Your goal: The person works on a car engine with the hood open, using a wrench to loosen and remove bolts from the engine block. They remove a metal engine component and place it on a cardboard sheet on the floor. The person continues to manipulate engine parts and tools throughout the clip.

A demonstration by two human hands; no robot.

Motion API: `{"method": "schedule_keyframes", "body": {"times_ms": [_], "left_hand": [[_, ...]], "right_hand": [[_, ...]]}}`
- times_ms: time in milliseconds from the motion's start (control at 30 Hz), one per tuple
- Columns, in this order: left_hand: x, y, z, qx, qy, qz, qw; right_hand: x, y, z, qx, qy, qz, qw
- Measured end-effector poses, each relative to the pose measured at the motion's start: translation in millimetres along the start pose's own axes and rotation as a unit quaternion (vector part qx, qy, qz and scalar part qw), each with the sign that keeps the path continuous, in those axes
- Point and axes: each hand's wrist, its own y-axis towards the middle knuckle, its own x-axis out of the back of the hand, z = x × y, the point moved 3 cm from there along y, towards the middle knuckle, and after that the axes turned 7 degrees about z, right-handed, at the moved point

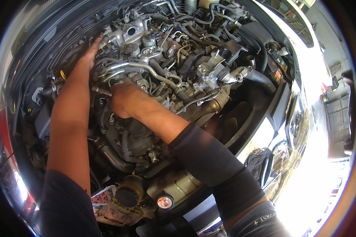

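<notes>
Head view: both hands (124,99) reach into the engine (211,70) near bent metal pipes (137,64).

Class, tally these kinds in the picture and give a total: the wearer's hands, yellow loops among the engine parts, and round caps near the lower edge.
Hands: 2 (left hand, right hand)
Yellow loops: 1 (yellow loop)
Round caps: 2 (dark cap, white-and-orange cap)
Total: 5

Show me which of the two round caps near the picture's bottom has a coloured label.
The right-hand cap: its top bears a round orange-and-white label, while the left-hand cap looks dark all over.
</notes>
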Motion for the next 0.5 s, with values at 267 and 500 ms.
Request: {"method": "schedule_keyframes", "body": {"times_ms": [267, 500], "left_hand": [[-5.8, -25.2, -16.2, 0.045, -0.092, 0.0, 0.995], [-2.8, -30.3, -16.0, 0.038, -0.085, 0.044, 0.995]], "right_hand": [[-6.4, 7.9, -1.8, 0.016, 0.001, -0.023, 1.0], [-9.5, 13.9, -3.5, 0.021, -0.003, -0.014, 1.0]]}}
